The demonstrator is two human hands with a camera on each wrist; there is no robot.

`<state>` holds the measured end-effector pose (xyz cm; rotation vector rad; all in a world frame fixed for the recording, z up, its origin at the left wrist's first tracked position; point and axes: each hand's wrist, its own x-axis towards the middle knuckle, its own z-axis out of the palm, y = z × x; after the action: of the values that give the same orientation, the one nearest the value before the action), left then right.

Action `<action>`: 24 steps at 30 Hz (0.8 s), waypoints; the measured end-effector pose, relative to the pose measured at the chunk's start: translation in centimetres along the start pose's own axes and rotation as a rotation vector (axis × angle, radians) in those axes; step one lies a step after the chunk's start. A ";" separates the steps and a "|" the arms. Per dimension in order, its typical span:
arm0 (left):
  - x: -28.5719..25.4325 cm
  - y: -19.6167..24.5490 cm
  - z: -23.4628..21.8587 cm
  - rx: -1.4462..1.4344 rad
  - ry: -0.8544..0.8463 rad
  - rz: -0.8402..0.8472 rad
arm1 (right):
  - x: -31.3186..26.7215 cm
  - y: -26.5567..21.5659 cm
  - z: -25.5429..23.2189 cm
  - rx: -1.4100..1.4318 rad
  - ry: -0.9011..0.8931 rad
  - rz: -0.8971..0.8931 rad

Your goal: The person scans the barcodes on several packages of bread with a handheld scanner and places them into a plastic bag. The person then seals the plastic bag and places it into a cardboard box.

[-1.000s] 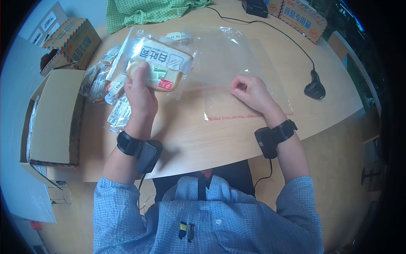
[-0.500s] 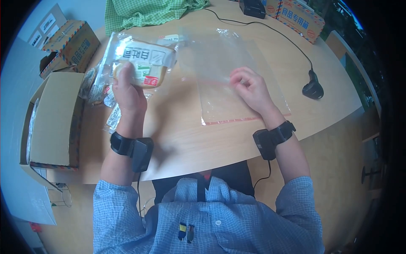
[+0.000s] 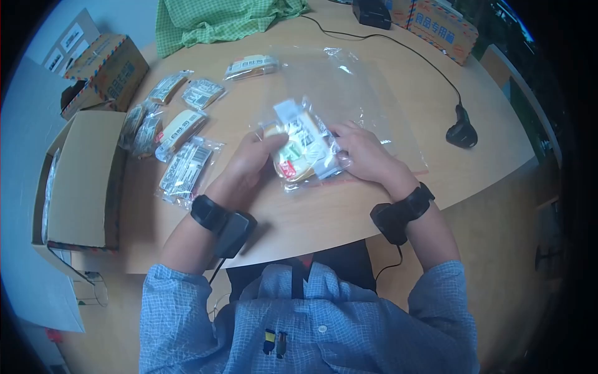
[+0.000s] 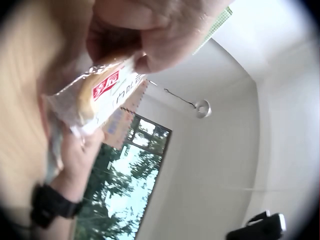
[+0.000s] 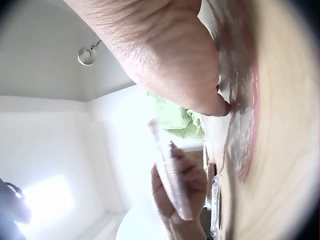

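Note:
My left hand (image 3: 250,156) grips a clear-wrapped pack of sliced bread (image 3: 305,144), its thumb on the top face with the printed label and a small red mark. The pack is tilted above the table, close to my right hand (image 3: 367,154). A large clear plastic bag (image 3: 339,71) with a red strip along its near edge lies flat beneath. In the right wrist view, the right thumb (image 5: 212,102) pinches the bag's upper film, which stands raised from the red-edged layer (image 5: 252,135). The right fingertips are hidden behind the thumb and film.
Several wrapped bread packs (image 3: 187,165) lie to the left, and another pack (image 3: 250,67) sits at the back. An open carton (image 3: 87,181) stands at the left edge with a smaller box (image 3: 115,71) behind. A corded scanner (image 3: 462,132) lies right; a green checked cloth (image 3: 224,25) is at the back.
My left hand has carried the bread pack from the left, right and nearer to me, beside the right hand. The right hand stays at the bag, and its curled fingers have stretched forward.

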<state>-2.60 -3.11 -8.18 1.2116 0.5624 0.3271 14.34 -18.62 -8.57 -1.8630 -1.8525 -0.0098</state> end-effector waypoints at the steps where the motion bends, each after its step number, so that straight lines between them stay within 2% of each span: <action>1: 0.1 0.4 -0.3 0.028 -0.025 -0.025 | 0.0 0.1 -0.2 -0.020 -0.005 -0.016; 5: 0.1 0.8 -0.8 0.089 -0.045 -0.051 | -0.3 1.0 -1.8 -0.165 0.044 0.012; 7: 0.3 0.6 -1.0 0.093 -0.067 -0.059 | -0.3 2.0 -2.2 -0.250 0.105 0.106; 11: 0.5 0.6 -1.2 0.115 -0.084 -0.059 | -0.2 5.1 -2.8 -0.370 0.135 0.036; 13: 0.4 0.7 -1.2 0.125 -0.083 -0.060 | -0.2 5.9 -3.1 -0.320 0.228 0.142; 14: 0.4 0.8 -1.1 0.132 -0.085 -0.063 | -0.3 6.1 -3.0 -0.316 0.230 0.136; 16: 0.0 1.5 -0.8 0.071 -0.119 -0.054 | -0.7 6.3 -2.4 0.045 0.299 0.368; 18: -0.3 2.4 0.0 0.012 -0.157 -0.052 | -0.7 6.4 -2.0 0.082 0.307 0.373; 20: -0.1 3.4 1.4 0.042 -0.444 -0.081 | -0.7 6.3 -1.9 0.107 0.316 0.379; 21: -0.1 3.5 2.8 0.018 -0.485 -0.135 | -0.6 6.1 -1.8 0.101 0.324 0.383; 24: 1.2 1.9 5.6 0.092 -0.458 -0.314 | -0.7 6.2 -1.4 0.105 0.355 0.362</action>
<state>1.65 -6.26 -5.34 1.2151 0.3609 -0.2420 20.57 -19.43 -9.68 -1.9487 -1.2436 -0.1084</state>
